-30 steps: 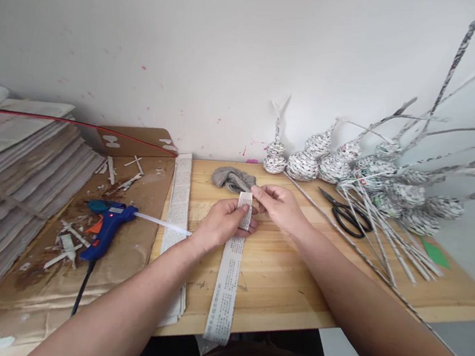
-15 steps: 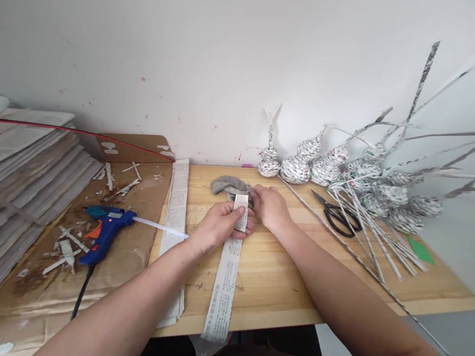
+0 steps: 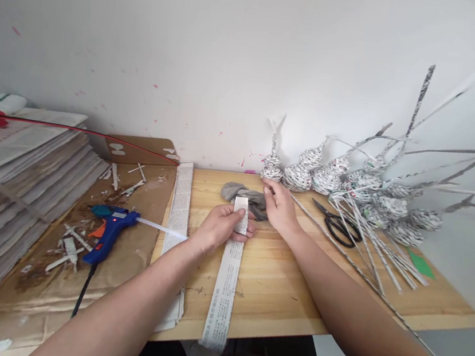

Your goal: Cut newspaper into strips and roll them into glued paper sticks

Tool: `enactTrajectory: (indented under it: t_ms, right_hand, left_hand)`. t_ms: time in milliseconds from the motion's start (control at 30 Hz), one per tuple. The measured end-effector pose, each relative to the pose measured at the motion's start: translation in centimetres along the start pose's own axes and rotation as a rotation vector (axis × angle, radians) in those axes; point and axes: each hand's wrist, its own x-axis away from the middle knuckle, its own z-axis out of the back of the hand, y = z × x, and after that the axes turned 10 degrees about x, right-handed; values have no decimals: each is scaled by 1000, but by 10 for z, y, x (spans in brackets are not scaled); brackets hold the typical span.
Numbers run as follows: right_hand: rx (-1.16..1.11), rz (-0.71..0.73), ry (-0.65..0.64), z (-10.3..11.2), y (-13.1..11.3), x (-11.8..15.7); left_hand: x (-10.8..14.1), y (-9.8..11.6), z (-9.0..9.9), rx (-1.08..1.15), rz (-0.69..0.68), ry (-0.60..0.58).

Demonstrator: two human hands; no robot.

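My left hand (image 3: 225, 225) is closed on a long strip of printed newspaper (image 3: 223, 292), with the thumb pressing on its upper part. The strip hangs down past the table's front edge. To the right is my right hand (image 3: 280, 207), its fingers curled together beside the right end of a crumpled grey cloth (image 3: 240, 192). What those fingers hold, if anything, is too small to make out. A stack of similar newspaper strips (image 3: 180, 205) lies left of my left hand, partly hidden by my forearm.
A blue glue gun (image 3: 111, 235) with a glue stick lies on cardboard (image 3: 121, 279) among paper scraps. Piled newspapers (image 3: 22, 198) rise at far left. At right are black scissors (image 3: 339, 228), rolled paper sticks (image 3: 378, 250) and several woven paper gourds (image 3: 298, 177) along the wall.
My right hand has moved off the grey cloth, up and to the right, so more of the cloth shows. My left hand still grips the strip. The view has shifted slightly.
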Motion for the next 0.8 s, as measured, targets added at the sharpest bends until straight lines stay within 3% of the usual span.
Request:
enactTrajectory:
  t_ms: [67,200,267,500,800]
  right_hand:
    - [-146,-22,-71,10,-7,2]
    - [-577,-113,-524,27,-22,4]
    - [-694,-118,-659,30,-26,5]
    - [-796,-217,-622,24,-25,9]
    - [-801,-295,-621,24,-29,8]
  left_hand:
    - [0,0,0,4,-7,1]
    - [-1,-1,2,-3,-12,-17]
    - [-2,-2,2,-16,-16,-28]
    - [-2,-5,4,-50,-11,-85]
    - [-1,-4,3,-84,-5,-70]
